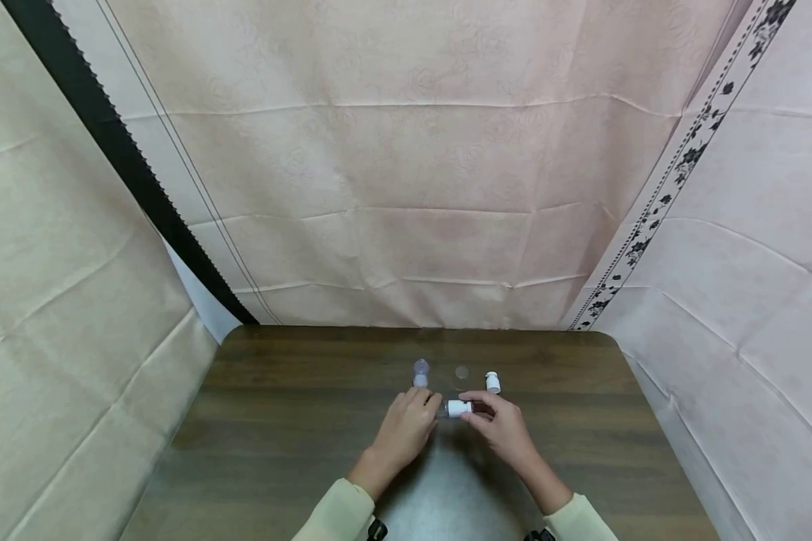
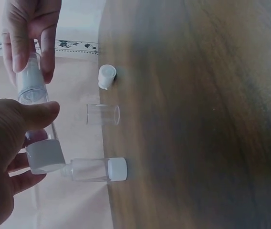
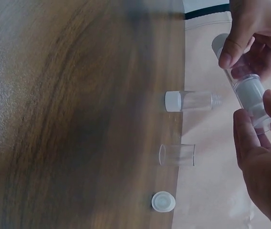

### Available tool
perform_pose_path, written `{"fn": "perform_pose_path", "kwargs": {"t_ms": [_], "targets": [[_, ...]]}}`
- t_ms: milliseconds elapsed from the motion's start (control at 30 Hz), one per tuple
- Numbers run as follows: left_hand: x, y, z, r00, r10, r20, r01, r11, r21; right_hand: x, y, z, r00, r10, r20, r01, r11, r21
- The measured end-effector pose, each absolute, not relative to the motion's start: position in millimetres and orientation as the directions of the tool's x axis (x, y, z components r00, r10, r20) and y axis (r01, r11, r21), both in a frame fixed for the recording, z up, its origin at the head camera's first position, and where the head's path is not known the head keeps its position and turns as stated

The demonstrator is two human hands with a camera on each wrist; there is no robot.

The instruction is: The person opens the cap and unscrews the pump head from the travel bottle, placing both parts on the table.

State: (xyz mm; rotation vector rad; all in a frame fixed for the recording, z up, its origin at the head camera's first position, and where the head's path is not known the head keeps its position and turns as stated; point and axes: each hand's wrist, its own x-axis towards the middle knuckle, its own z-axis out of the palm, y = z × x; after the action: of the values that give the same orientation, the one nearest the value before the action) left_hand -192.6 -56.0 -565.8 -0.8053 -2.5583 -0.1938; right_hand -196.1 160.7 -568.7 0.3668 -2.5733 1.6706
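My left hand (image 1: 406,424) grips a clear plastic bottle with a white base (image 2: 46,156), held sideways above the table. Thumb and fingers of my right hand (image 1: 504,428) pinch a white cylindrical piece with a clear end (image 3: 250,98), in line with the bottle's other end. The two parts meet between my hands; whether they are joined I cannot tell. Beyond my left hand stands a second clear bottle with a white base (image 3: 200,100) and a threaded neck. A clear open cap (image 2: 103,115) stands to its right, and then a white pump head (image 1: 492,382).
Under my hands lies a dark wooden table (image 1: 277,421). Pale cloth (image 1: 406,188) hangs behind its far edge and on both sides, with a black strip (image 1: 128,158) at left and a flowered border (image 1: 677,173) at right.
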Motion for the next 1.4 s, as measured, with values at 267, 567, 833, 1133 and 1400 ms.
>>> {"fn": "perform_pose_path", "kwargs": {"t_ms": [267,567,833,1133,1400], "targets": [[-193,-60,-570,-0.689,0.516,0.509,0.601,0.799,0.003,-198,162,-568,-0.943,-0.212,0.257,-0.322,0.377,-0.869],[-192,-59,-564,-0.679,0.517,0.522,0.627,0.778,0.044,-198,165,-570,-0.888,-0.251,0.384,-0.455,0.374,-0.808],[-192,-60,-565,-0.686,0.536,0.492,0.639,0.767,0.057,-195,167,-575,-0.835,-0.277,0.475,-0.549,0.392,-0.738],[-194,-61,-569,-0.659,0.542,0.521,0.658,0.751,0.051,-197,170,-578,-0.74,-0.322,0.591,-0.673,0.379,-0.635],[-196,-77,-575,-0.67,0.552,0.496,0.676,0.73,0.101,-197,175,-575,-0.694,-0.38,0.611,-0.72,0.343,-0.604]]}}
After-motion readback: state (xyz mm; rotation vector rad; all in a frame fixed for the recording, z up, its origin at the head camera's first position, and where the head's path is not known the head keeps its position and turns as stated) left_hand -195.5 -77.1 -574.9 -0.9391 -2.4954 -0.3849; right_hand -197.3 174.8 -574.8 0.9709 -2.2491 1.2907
